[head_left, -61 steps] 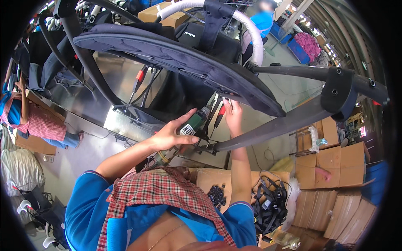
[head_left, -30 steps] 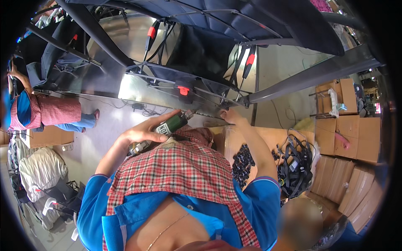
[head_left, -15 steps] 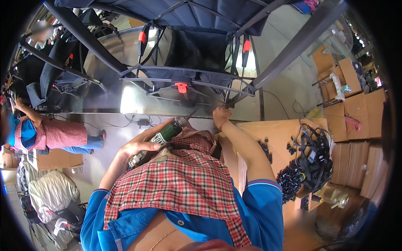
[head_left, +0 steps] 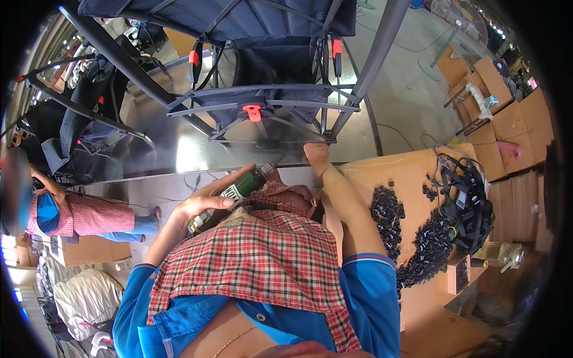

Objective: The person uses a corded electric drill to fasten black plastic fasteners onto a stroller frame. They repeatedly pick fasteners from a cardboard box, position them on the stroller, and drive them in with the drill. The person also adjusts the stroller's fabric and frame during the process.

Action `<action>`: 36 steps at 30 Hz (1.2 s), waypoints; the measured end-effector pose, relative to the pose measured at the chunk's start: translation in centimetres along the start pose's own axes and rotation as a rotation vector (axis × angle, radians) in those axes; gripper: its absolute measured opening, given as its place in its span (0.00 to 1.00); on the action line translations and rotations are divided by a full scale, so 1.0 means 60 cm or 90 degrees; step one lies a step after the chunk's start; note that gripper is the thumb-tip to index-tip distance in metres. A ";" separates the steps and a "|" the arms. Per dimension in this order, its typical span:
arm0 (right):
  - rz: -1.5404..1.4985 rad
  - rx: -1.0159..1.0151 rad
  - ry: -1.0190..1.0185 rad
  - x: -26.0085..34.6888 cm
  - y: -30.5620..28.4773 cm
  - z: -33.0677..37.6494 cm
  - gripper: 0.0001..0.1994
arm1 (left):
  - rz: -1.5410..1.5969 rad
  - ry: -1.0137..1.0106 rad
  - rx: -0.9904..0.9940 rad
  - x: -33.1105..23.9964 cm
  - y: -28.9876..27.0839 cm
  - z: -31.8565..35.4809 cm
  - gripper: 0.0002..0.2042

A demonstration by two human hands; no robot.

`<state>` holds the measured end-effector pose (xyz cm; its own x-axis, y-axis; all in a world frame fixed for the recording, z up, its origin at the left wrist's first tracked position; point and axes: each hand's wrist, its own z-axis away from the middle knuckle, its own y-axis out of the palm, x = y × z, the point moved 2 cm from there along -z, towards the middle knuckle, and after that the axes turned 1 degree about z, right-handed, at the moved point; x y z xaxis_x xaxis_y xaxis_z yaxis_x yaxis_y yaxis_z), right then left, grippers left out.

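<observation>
My left hand is wrapped round a green and black electric screwdriver, its thin bit aimed up and to the right. The bit's tip is apart from a folding frame of dark tubes, hung with navy fabric and standing on the shiny metal worktop. At the lower right corner of that frame is my right hand, fingers curled in against the bottom bar; what lies inside them is hidden. A red catch sits mid-front on the frame, with red clips on both sides.
To my right, a cardboard-topped surface carries heaps of small black parts and a tangle of black straps. Cardboard boxes stack beyond. Another navy folding frame stands left, near a person in a checked apron.
The view has shifted, so the frame sits slightly further left and the right-hand surface shows more. Both hands keep nearly the same places, the screwdriver still in my left.
</observation>
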<state>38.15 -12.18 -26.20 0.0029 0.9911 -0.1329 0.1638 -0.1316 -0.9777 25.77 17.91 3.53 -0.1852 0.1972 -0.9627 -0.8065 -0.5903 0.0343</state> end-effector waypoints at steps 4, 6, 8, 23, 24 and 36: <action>-0.139 -0.021 -0.148 0.010 -0.122 0.014 0.07 | 0.009 -0.015 -0.037 -0.005 -0.002 0.015 0.56; -0.186 0.030 -0.148 0.020 -0.174 0.026 0.08 | 0.006 -0.002 -0.044 -0.017 -0.004 0.012 0.56; -0.231 0.164 -0.155 0.009 -0.209 0.049 0.07 | 0.019 0.015 -0.034 -0.034 -0.004 0.008 0.56; -1.512 -0.040 0.123 -0.121 -0.592 0.100 0.09 | 0.091 0.104 0.148 -0.183 0.024 -0.095 0.53; -1.537 -0.030 0.122 -0.123 -0.592 0.101 0.09 | 0.088 0.097 0.155 -0.186 0.025 -0.099 0.52; -1.604 0.024 0.108 -0.138 -0.588 0.084 0.08 | 0.118 0.090 0.159 -0.183 0.024 -0.122 0.51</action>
<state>27.38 -15.83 8.57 -0.0321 -0.7314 0.6812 -0.0193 0.6818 0.7312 30.72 9.18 12.19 -0.2765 -0.0162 -0.9609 -0.8820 -0.3928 0.2605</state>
